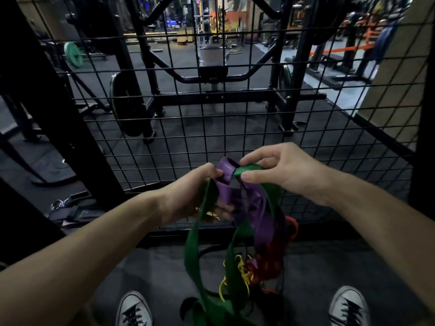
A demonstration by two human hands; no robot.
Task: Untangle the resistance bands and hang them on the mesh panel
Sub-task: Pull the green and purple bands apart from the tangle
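The tangle of bands [237,243] hangs at 6 o'clock below both hands, its long axis vertical. The left hand [195,196] grasps the purple band [226,182]; the right hand [280,170] pinches the green band [247,169]. The mesh [211,128] stands at 12 o'clock, near both.

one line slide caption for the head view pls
Both hands, left hand and right hand, grip tangled purple band and green band before the mesh panel.

Single head-worn wide-angle view, facing forward and down.
Close above both forearms, mesh panel [211,118] just ahead, floor [153,267] and shoes [133,309] at bottom edge.
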